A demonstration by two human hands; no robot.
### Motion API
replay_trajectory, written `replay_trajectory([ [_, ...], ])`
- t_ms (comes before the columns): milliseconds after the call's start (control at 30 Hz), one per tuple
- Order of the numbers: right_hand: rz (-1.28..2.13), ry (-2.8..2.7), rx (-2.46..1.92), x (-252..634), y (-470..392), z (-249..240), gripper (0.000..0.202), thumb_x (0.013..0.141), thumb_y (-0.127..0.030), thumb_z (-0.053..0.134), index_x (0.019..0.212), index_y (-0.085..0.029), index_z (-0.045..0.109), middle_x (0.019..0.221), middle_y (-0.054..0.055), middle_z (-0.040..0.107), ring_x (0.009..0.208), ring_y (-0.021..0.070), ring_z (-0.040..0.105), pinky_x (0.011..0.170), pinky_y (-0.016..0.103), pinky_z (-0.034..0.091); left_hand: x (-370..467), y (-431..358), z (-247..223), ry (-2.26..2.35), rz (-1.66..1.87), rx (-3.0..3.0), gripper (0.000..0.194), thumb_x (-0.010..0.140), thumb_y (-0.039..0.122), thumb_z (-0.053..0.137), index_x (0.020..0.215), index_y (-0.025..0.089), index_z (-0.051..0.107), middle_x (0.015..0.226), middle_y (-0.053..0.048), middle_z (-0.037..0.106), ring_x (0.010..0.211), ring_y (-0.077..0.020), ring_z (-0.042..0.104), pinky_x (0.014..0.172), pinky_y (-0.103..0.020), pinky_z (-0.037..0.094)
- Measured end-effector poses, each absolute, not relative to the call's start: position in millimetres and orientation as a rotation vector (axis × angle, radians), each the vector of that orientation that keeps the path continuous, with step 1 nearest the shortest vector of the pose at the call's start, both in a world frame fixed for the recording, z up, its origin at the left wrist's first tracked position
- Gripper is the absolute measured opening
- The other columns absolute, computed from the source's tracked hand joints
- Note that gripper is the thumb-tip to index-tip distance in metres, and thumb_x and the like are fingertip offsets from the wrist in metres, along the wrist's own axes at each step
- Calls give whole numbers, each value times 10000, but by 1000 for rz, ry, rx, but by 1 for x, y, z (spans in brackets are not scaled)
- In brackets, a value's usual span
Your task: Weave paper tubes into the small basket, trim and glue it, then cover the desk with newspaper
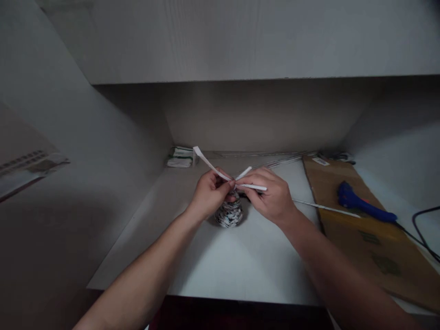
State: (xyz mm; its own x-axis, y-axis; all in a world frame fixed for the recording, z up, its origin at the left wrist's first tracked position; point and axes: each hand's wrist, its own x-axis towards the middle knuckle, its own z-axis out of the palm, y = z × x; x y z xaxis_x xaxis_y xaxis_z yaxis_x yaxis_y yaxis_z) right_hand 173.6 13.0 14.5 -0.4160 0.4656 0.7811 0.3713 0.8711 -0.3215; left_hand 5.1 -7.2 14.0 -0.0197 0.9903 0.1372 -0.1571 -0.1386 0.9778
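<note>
A small woven paper vase [229, 214], patterned in black and white, stands on the white desk below both hands. White paper strips [209, 163] stick out from its neck, one to the upper left and others to the right. My left hand [210, 190] is closed at the neck, thumb and fingers pinching the base of the strips. From the right, my right hand [270, 192] pinches a white paper strip [252, 187] close to the left fingertips. The hands hide most of the vase's neck.
On the right lies a cardboard sheet [343, 247] with a blue glue gun [364, 204] and its black cord [417, 236]. A thin paper tube [326, 208] reaches onto the cardboard. More thin sticks [275, 162] lie at the back, near a white-green packet [180, 157]. A shelf [240, 41] overhangs the desk.
</note>
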Motion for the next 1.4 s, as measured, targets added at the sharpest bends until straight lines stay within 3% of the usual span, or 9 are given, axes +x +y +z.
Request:
replay_trajectory([
  [100, -124, -1974, -636, 174, 11, 17, 108, 808, -201, 680, 862, -276, 734, 974, 39, 684, 982, 239, 592, 932, 440, 437, 6, -10, 13, 1028, 1362, 1244, 184, 669, 203, 714, 732, 164, 546, 688, 12, 584, 619, -119, 586, 478, -224, 559],
  [200, -109, -1944, -657, 174, 9, 21, 62, 787, -220, 703, 804, -265, 743, 1160, 55, 648, 1168, 285, 522, 1012, 475, 385, 7, -12, 13, 1009, 1329, 1293, 176, 672, 180, 711, 732, 164, 546, 674, 22, 576, 594, -109, 572, 488, -231, 562],
  [367, 485, -1877, -839, 173, 6, 24, 52, 817, -240, 668, 800, -216, 711, 781, 20, 707, 761, 174, 642, 725, 323, 499, 8, -15, 16, 986, 1279, 1363, 133, 717, 172, 689, 724, 161, 557, 650, 23, 585, 544, -94, 569, 508, -216, 526],
  [633, 1014, -1542, -950, 166, 7, 23, 240, 690, -364, 778, 667, -174, 633, 617, 2, 642, 567, 121, 578, 542, 258, 472, 11, -20, 16, 981, 1282, 1426, 191, 695, 169, 747, 699, 159, 557, 640, 7, 641, 576, -90, 578, 550, -189, 460],
  [800, 1224, -1405, -911, 166, 8, 25, 300, 631, -395, 827, 750, -186, 649, 660, -18, 663, 562, 102, 601, 548, 239, 506, 11, -16, 12, 958, 1340, 1345, 243, 664, 191, 771, 690, 158, 532, 599, 24, 620, 540, -85, 568, 531, -187, 458],
  [933, 1408, -1465, -837, 165, 9, 22, 292, 619, -339, 848, 796, -193, 668, 737, 15, 726, 684, 147, 683, 679, 282, 546, 8, -10, 9, 885, 1437, 1204, 344, 638, 197, 786, 883, 175, 546, 643, 37, 645, 524, -91, 589, 533, -200, 492],
  [1067, 1369, -1445, -782, 159, 11, 14, 211, 659, -348, 820, 752, -197, 704, 727, 25, 732, 688, 160, 684, 712, 311, 549, 7, -9, 10, 882, 1445, 1135, 407, 637, 218, 795, 957, 168, 549, 623, 38, 652, 510, -94, 601, 538, -201, 501],
  [1400, 1104, -1341, -817, 149, 13, -5, 192, 721, -364, 764, 764, -193, 690, 728, 16, 695, 669, 147, 630, 658, 277, 500, 9, -9, 14, 876, 1441, 1057, 336, 653, 283, 813, 875, 141, 604, 666, 19, 662, 603, -94, 627, 638, -234, 575],
])
